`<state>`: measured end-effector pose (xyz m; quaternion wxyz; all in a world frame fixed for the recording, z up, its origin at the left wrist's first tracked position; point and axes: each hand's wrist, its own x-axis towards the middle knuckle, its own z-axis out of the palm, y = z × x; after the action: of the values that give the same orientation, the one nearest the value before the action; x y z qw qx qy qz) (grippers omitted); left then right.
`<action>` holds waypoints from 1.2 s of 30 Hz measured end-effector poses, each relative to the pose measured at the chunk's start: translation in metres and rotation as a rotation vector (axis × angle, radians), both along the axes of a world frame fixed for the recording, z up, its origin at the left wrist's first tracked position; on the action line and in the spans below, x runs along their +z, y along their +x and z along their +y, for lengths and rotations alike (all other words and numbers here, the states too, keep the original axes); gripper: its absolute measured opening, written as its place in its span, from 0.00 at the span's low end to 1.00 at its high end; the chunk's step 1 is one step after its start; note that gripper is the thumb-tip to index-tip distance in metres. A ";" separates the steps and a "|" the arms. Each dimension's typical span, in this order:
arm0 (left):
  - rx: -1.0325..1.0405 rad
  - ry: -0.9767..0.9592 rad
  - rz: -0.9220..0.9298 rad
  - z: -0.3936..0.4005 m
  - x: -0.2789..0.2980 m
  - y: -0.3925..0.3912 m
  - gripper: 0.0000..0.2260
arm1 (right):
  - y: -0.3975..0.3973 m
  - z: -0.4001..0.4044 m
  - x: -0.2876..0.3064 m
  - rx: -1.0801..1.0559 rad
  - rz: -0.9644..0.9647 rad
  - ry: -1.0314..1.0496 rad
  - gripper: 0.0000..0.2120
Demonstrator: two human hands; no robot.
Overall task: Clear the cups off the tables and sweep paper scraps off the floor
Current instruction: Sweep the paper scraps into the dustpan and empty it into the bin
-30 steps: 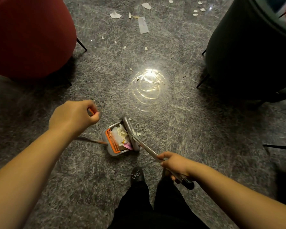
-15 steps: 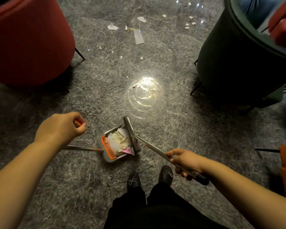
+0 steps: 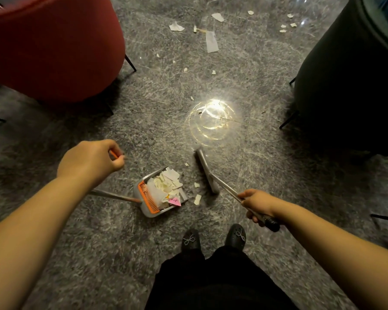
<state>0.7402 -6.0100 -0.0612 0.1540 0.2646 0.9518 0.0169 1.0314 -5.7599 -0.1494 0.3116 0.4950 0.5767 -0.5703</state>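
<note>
A grey dustpan [image 3: 143, 211] with an orange comb edge sits on the floor, full of white paper scraps [image 3: 168, 182] and one pink piece. My left hand [image 3: 92, 161] grips the top of its long handle. My right hand [image 3: 257, 203] grips the broom handle [image 3: 227, 187]. The grey broom head [image 3: 206, 171] rests on the floor a little right of the dustpan. Three small scraps [image 3: 197, 199] lie between pan and broom. More scraps [image 3: 211, 41] are scattered farther ahead.
A red armchair [image 3: 54, 48] stands at the upper left, a dark green one [image 3: 349, 81] at the right, both on thin black legs. A lamp glare [image 3: 213, 119] shines on the grey marble floor. My black shoes [image 3: 213, 239] stand behind the dustpan.
The broom head has moved right, away from the dustpan mouth, leaving loose scraps between them. My right hand shifted right with it. The view has tilted up slightly.
</note>
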 end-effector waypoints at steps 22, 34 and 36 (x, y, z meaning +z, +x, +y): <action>-0.029 0.036 0.032 -0.007 -0.017 -0.020 0.07 | -0.023 -0.017 -0.014 0.028 -0.032 0.072 0.18; -0.029 0.036 0.037 0.000 -0.020 -0.032 0.08 | -0.103 0.000 -0.027 0.470 -0.099 0.287 0.13; -0.026 0.033 0.036 -0.001 -0.020 -0.031 0.09 | -0.106 -0.002 -0.027 0.536 -0.125 0.297 0.13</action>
<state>0.7094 -6.0109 -0.0813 0.1325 0.2799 0.9505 0.0258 0.9256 -5.7615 -0.1762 0.4100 0.3998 0.7434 -0.3457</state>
